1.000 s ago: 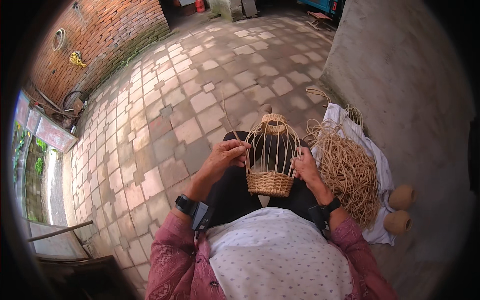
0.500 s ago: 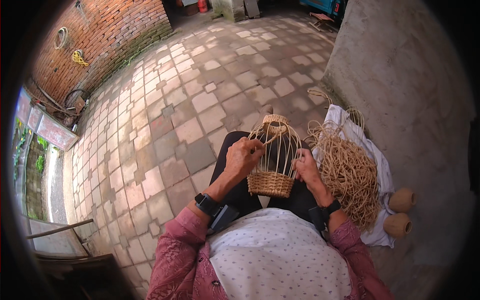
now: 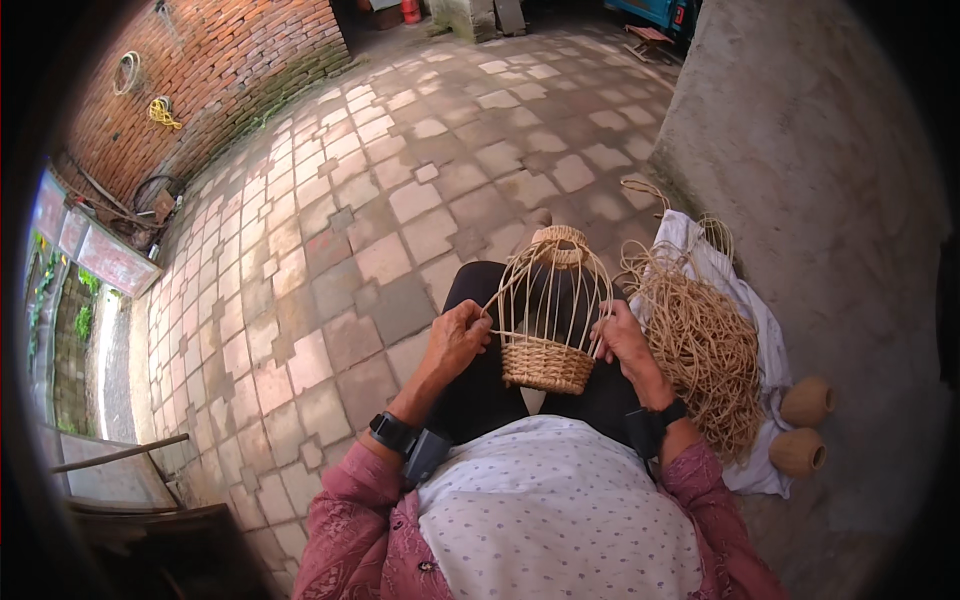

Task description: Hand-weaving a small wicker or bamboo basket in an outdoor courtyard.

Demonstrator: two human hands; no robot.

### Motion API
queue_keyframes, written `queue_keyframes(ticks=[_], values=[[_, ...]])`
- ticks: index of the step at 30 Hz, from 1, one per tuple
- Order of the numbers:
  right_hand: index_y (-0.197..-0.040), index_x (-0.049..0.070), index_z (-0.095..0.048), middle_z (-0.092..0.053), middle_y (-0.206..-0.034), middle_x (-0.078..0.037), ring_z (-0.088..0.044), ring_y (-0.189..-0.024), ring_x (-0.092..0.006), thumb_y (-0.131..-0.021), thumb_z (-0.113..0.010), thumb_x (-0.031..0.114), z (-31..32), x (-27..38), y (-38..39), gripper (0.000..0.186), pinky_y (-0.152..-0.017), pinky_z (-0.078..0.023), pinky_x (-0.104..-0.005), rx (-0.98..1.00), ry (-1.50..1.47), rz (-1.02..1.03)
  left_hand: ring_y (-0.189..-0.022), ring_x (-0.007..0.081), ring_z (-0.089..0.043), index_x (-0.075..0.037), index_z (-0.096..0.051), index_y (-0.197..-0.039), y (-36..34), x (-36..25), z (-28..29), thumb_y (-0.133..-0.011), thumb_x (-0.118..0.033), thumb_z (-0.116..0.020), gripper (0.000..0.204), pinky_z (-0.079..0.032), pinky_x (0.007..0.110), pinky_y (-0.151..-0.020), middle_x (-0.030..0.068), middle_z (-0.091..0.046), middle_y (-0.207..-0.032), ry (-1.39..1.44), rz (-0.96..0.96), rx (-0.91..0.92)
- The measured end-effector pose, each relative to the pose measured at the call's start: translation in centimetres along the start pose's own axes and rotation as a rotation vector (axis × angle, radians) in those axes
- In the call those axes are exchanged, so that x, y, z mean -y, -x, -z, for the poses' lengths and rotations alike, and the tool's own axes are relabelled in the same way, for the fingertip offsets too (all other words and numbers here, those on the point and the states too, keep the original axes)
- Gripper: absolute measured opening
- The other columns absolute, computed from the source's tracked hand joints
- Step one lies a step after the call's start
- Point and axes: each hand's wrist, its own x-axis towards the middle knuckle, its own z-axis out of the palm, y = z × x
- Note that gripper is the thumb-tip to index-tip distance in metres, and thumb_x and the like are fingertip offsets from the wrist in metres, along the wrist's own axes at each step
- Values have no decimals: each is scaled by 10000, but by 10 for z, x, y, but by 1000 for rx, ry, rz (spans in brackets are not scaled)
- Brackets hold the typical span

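Note:
A cage-shaped basket (image 3: 545, 362) rests between my knees, with a woven base, thin upright ribs and a woven ring at the top. My left hand (image 3: 455, 340) is closed on a straw-coloured strand (image 3: 491, 302) just left of the basket. My right hand (image 3: 628, 342) grips the ribs on the basket's right side. Beside my right leg a loose heap of cord (image 3: 705, 365) lies on a white cloth (image 3: 760, 320). Two round, tan, pot-shaped pieces (image 3: 805, 400) sit to the right of the cloth.
A paved floor (image 3: 300, 250) spreads ahead. A concrete wall (image 3: 800, 150) rises at my right. A brick wall (image 3: 210, 70) with hanging coils stands far left, a metal bar and boards (image 3: 120, 455) at lower left. A blue vehicle (image 3: 650, 15) and small folding stool (image 3: 650, 42) are at the back.
My left hand first reached in over the basket's ribs, then drew back down and left with the strand. My right hand has stayed at the basket's right side.

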Motion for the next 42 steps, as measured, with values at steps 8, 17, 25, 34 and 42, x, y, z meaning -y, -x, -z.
queue_keyframes(ticks=[8,17,25,34,42], values=[[-1322,-12,-359,-650,-902,-116,-640,-656,-136,-918,-577,152,24,-2,-4,488,-514,-505,-207,194,-218,-117,-873,92,-573,-34,-575,-990,0,-2,-18,-957,-221,-565,191,-466,271,-846,10,-603,-929,539,-64,185],[-1457,37,-269,-487,-1255,-198,-560,-1038,-249,-850,-499,701,3,26,20,929,-696,-534,-317,-94,-51,92,-958,140,-582,14,-597,-983,13,-10,-32,-916,-150,-607,177,-446,283,-884,86,-617,-1104,376,-87,-29],[-1403,-1,-327,-481,-1258,-271,-465,-1193,-376,-768,-669,587,-21,20,-6,931,-1044,-339,-429,-124,389,327,-1142,215,-544,21,-600,-859,19,-22,-29,-894,-140,-623,167,-436,341,-928,166,-602,-1188,106,-210,-25],[-1333,5,-409,-496,-1228,-292,-492,-1169,-379,-753,-709,446,-24,22,-8,788,-999,-394,-410,-142,440,274,-852,264,-580,-33,-702,-916,6,-65,-27,-851,-133,-661,127,-475,361,-793,114,-583,-907,-334,-606,-162],[-1311,4,-424,-489,-1232,-294,-487,-1174,-390,-757,-705,435,-25,11,-12,755,-1006,-391,-413,-132,326,298,-691,318,-656,-120,-691,-958,-19,-73,-57,-823,-204,-646,165,-511,409,-615,108,-668,-761,-671,-464,-114]])
